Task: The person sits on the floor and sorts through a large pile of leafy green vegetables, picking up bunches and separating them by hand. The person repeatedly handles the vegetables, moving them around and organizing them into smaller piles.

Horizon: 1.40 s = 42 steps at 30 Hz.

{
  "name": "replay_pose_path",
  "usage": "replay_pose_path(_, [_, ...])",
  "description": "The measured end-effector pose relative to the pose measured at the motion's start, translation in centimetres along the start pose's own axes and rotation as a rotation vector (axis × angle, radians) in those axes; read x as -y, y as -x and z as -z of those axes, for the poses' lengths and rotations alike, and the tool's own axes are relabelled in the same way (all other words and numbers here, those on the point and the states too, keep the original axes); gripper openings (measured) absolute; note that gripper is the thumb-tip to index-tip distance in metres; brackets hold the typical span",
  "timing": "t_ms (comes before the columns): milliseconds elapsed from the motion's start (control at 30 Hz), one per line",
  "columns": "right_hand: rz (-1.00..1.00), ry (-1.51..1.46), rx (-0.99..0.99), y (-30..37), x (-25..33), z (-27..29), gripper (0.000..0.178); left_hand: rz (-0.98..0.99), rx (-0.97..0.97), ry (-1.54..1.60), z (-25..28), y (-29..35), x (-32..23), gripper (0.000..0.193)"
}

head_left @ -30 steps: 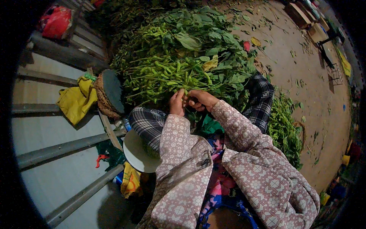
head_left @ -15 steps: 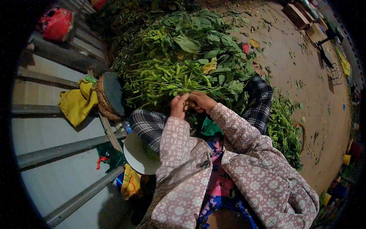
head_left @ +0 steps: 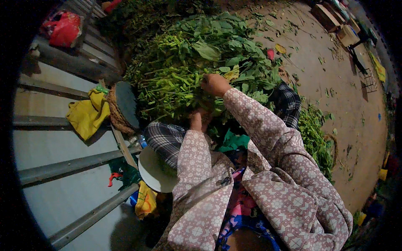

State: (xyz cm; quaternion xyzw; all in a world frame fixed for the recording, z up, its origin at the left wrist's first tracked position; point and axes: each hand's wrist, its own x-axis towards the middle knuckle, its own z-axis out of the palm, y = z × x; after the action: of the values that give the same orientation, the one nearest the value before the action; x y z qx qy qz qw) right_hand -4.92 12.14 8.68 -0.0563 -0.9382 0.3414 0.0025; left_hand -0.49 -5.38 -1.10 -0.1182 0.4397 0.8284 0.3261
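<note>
A big heap of green bean plants (head_left: 180, 79), with plump pods and broad leaves, lies in front of me and against my knees. My right hand (head_left: 216, 85) is closed at the pods in its middle, fingers curled inward; what they grip is hidden. Lower and to the left, my left hand (head_left: 199, 119) reaches in at the near edge of the heap. Leaves and shadow cover its fingers. Beside my left thigh sits a pale, wide basin (head_left: 157, 171), partly under my left sleeve.
To the left stand a round woven seat (head_left: 115, 106) and a yellow cloth (head_left: 88, 115) by metal rails (head_left: 79, 163). A yellow bag (head_left: 144, 201) lies below. More bean plants (head_left: 316, 142) lie right of my knee; cardboard boxes (head_left: 328, 16) stand far right.
My hands have come apart. The right one has moved up and away onto the pods, while the left has dropped slightly lower, its fingers now under leaves.
</note>
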Motion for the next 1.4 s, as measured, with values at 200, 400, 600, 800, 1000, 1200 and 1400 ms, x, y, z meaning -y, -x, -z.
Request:
replay_pose_path(200, [0.022,-0.185,-0.104,3.5,0.0,0.3,0.024,0.271,0.289,-0.058,-1.0,1.1,-1.3,0.027])
replay_pose_path(400, [0.038,-0.398,-0.207,8.8,0.3,-0.5,0.016,0.201,0.003,0.224,-1.4,-0.4,-0.8,0.022])
replay_pose_path(600, [0.098,-0.4,-0.28,10.6,0.4,-2.4,0.014,0.128,0.005,0.153,-0.5,0.0,-0.2,0.026])
replay_pose_path(800, [0.147,-0.204,-0.265,10.9,0.3,-2.9,0.017,0.14,-0.093,0.072,-3.6,0.8,-0.5,0.021])
replay_pose_path(1000, [0.142,-0.172,-0.277,11.1,-0.2,-3.8,0.02,0.266,-0.139,0.132,-3.7,0.9,-1.0,0.02])
replay_pose_path(1200, [-0.078,-0.45,-0.176,11.5,-0.1,-4.8,0.02,0.271,0.028,0.197,-1.7,0.1,-0.4,0.025])
replay_pose_path(1400, [-0.105,-0.379,0.061,11.6,-0.6,-4.2,0.028,0.172,0.025,0.047,-3.2,1.2,-1.3,0.023])
